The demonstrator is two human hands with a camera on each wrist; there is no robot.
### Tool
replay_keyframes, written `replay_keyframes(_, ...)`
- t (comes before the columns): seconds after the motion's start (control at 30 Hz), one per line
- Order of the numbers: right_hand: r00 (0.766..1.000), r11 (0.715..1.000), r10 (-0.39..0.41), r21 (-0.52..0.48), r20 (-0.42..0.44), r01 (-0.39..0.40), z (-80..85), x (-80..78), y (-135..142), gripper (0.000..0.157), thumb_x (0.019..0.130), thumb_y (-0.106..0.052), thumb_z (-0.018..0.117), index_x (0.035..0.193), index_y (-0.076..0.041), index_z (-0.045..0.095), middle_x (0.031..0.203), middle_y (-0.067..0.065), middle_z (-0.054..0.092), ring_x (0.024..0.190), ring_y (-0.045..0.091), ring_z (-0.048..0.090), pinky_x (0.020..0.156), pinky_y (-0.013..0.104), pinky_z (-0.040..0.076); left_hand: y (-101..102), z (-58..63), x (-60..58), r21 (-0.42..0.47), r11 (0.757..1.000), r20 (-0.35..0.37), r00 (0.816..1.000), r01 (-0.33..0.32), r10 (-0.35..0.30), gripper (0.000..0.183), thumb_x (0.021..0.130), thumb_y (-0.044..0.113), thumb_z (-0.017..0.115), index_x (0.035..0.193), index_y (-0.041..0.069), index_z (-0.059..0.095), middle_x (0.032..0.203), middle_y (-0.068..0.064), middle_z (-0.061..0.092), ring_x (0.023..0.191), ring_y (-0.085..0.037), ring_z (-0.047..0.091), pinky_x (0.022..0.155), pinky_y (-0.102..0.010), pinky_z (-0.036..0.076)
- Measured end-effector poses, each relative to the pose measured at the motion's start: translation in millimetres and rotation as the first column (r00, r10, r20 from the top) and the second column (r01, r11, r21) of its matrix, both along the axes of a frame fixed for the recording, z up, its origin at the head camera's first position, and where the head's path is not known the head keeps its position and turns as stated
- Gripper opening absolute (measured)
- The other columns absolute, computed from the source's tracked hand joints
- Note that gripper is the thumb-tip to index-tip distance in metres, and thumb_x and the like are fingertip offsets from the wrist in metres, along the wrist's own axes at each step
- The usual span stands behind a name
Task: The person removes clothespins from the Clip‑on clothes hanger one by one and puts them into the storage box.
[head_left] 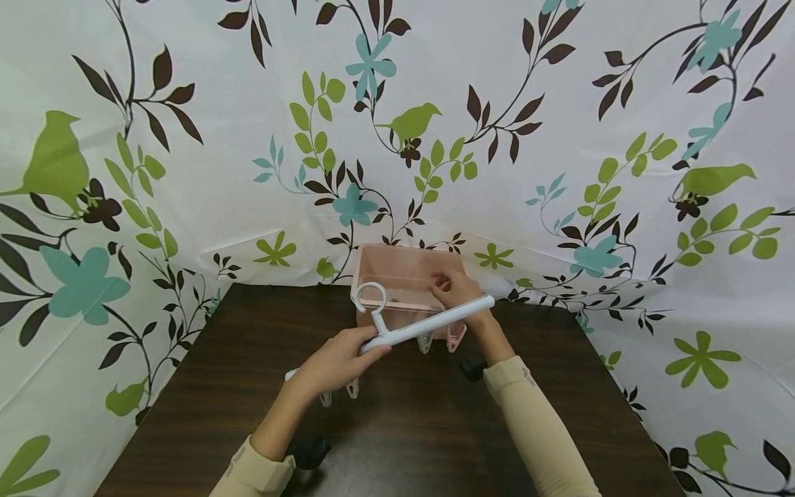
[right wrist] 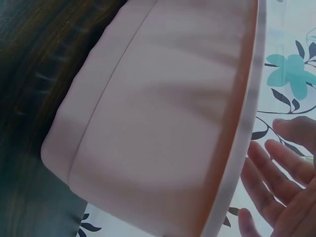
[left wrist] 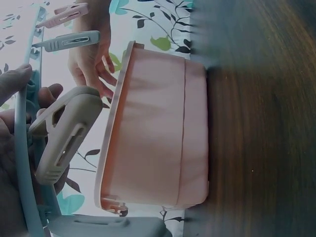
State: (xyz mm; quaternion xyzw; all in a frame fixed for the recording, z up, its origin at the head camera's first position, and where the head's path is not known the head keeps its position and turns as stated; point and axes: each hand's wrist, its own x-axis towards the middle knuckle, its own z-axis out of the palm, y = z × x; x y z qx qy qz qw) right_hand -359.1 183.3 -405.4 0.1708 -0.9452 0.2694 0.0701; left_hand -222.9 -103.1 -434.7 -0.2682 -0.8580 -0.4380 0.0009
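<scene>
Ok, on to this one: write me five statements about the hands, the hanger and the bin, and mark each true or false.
1. The left hand holds a pale blue plastic hanger. True.
2. The right hand also grips the hanger. False: it holds nothing and is near the bin's open top.
3. The rectangular pink plastic bin stands on the dark brown wood-grain table. True.
4. The hanger has no clips. False: a pink plastic clip and a grey plastic clip are attached to it.
5. The hanger has a hook. True.
</scene>
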Motion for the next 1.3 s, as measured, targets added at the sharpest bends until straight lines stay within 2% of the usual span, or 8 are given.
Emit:
replay_keyframes(0.3, 0.996, 0.982, -0.002, -0.189, -0.086, -0.015, 9.1, 22.6, 4, 0.027, 0.106, -0.031, 0.067, 0.122, -0.011, 0.077, 0.108, 0.008, 0.08, 0.096, 0.026, 0.073, 0.083, 0.044, 0.059, 0, 2.3, -0.6, 0.008, 1.0, 0.028, 1.0, 0.008, -0.008, 0.024, 0.109, 0.043, 0.065, 0.1, 0.02, 0.062, 0.075, 0.009, 0.048, 0.063, -0.004, 0.045, 0.062, -0.026, 0.043)
replay_keyframes(0.53, 0.971, 0.933, 0.123, -0.311, -0.206, -0.184, 12.4, 40.2, 10, 0.018, 0.109, -0.02, 0.065, 0.111, -0.005, 0.076, 0.097, 0.015, 0.078, 0.081, 0.023, 0.071, 0.07, 0.029, 0.056, -1, 5.2, 0.1, 0.007, 1.0, 0.019, 1.0, 0.007, -0.007, 0.027, 0.109, 0.047, 0.063, 0.1, 0.021, 0.062, 0.073, 0.008, 0.048, 0.06, -0.005, 0.044, 0.06, -0.027, 0.043)
replay_keyframes(0.7, 0.963, 0.877, 0.218, -0.401, -0.16, -0.265, 10.6, 53.5, 17, 0.016, 0.109, -0.014, 0.065, 0.115, -0.003, 0.076, 0.094, 0.014, 0.075, 0.076, 0.015, 0.067, 0.065, 0.027, 0.055, -1, 5.7, 0.8, 0.007, 1.0, 0.024, 1.0, 0.01, -0.01, 0.026, 0.109, 0.044, 0.064, 0.1, 0.02, 0.061, 0.073, 0.008, 0.048, 0.061, -0.004, 0.043, 0.06, -0.026, 0.042)
replay_keyframes(0.83, 0.969, 0.855, 0.236, -0.458, -0.08, -0.246, 9.9, 64.4, 23, 0.02, 0.109, -0.015, 0.066, 0.117, -0.001, 0.076, 0.102, 0.018, 0.076, 0.08, 0.014, 0.067, 0.071, 0.029, 0.057, -1, 5.3, 0.9, 0.009, 1.0, 0.024, 1.0, 0.015, -0.015, 0.027, 0.11, 0.044, 0.063, 0.099, 0.019, 0.061, 0.074, 0.008, 0.048, 0.061, -0.004, 0.043, 0.061, -0.026, 0.042)
replay_keyframes(0.97, 0.947, 0.792, 0.313, -0.53, -0.074, -0.303, 5.1, 70.5, 30, 0.022, 0.108, -0.005, 0.061, 0.119, 0.009, 0.073, 0.102, 0.014, 0.077, 0.081, 0.013, 0.069, 0.074, 0.03, 0.059, -2, 3.8, 0.2, 0.017, 1.0, 0.019, 1.0, 0.013, -0.013, 0.028, 0.11, 0.045, 0.062, 0.099, 0.019, 0.061, 0.074, 0.008, 0.048, 0.061, -0.004, 0.043, 0.06, -0.026, 0.043)
replay_keyframes(1.07, 0.892, 0.696, 0.441, -0.589, -0.101, -0.411, 0.3, 71.5, 36, 0.025, 0.106, 0.002, 0.052, 0.114, 0.016, 0.07, 0.092, 0.007, 0.079, 0.077, 0.012, 0.073, 0.074, 0.031, 0.061, -2, 3.9, 0.3, 0.025, 1.0, 0.023, 1.0, 0.011, -0.012, 0.028, 0.109, 0.045, 0.063, 0.099, 0.019, 0.061, 0.074, 0.007, 0.048, 0.06, -0.005, 0.043, 0.06, -0.027, 0.043)
replay_keyframes(1.13, 0.867, 0.654, 0.488, -0.614, -0.105, -0.443, -2.3, 71.7, 39, 0.027, 0.104, 0.0, 0.049, 0.107, 0.017, 0.07, 0.089, 0.001, 0.08, 0.078, 0.011, 0.074, 0.077, 0.031, 0.061, -2, 4.3, 0.2, 0.027, 1.0, 0.023, 1.0, 0.01, -0.011, 0.028, 0.109, 0.045, 0.063, 0.099, 0.019, 0.061, 0.074, 0.007, 0.048, 0.06, -0.005, 0.043, 0.06, -0.027, 0.043)
replay_keyframes(1.3, 0.834, 0.595, 0.542, -0.657, -0.098, -0.463, -6.6, 74.1, 43, 0.028, 0.1, -0.004, 0.046, 0.101, 0.014, 0.068, 0.09, -0.009, 0.077, 0.076, 0.008, 0.07, 0.074, 0.03, 0.058, -3, 5.4, -0.7, 0.024, 1.0, 0.013, 1.0, 0.009, -0.009, 0.028, 0.109, 0.045, 0.063, 0.098, 0.02, 0.06, 0.074, 0.008, 0.047, 0.06, -0.004, 0.043, 0.06, -0.026, 0.042)
